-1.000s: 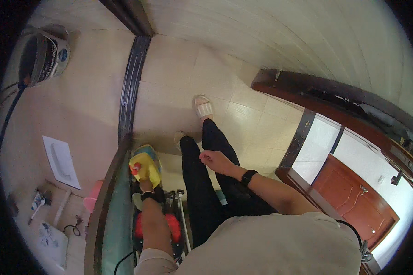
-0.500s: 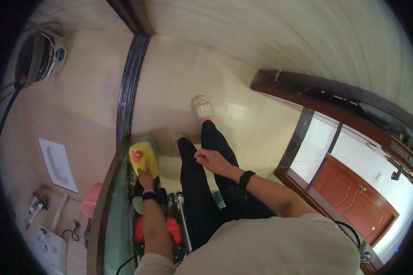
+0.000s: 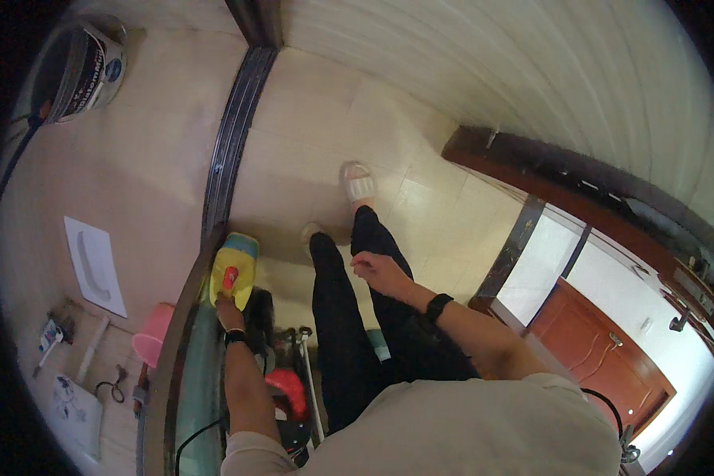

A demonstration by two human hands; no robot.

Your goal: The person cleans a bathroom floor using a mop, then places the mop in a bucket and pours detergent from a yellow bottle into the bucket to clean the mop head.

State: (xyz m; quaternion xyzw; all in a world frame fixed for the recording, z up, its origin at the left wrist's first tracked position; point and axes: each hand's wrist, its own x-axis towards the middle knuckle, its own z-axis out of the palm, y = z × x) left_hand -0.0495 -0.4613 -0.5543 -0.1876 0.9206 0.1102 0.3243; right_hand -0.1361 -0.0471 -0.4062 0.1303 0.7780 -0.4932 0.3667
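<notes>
A yellow bottle (image 3: 242, 263) with a red cap (image 3: 230, 278) is at the left, beside the glass door's dark frame. My left hand (image 3: 228, 312) is closed on it just below the cap; part of the grip is hidden. A blue-green end shows at the bottle's far side. In front of my thigh is my right hand (image 3: 379, 272), its fingers curled in and nothing visible in them. A black watch (image 3: 438, 306) sits on my right wrist.
Black objects and a red fluffy thing (image 3: 287, 389) stand beside my left leg, with a metal rod (image 3: 309, 373). Beyond the door track (image 3: 234, 135) are a bucket (image 3: 95, 71), a pink basin (image 3: 152, 335) and a white floor tray (image 3: 95, 266). A wooden door (image 3: 587, 341) is at right.
My left hand and the yellow bottle have shifted left, closer to the door frame, uncovering black objects beside them. My right hand stays in front of my thigh. The view has shifted slightly.
</notes>
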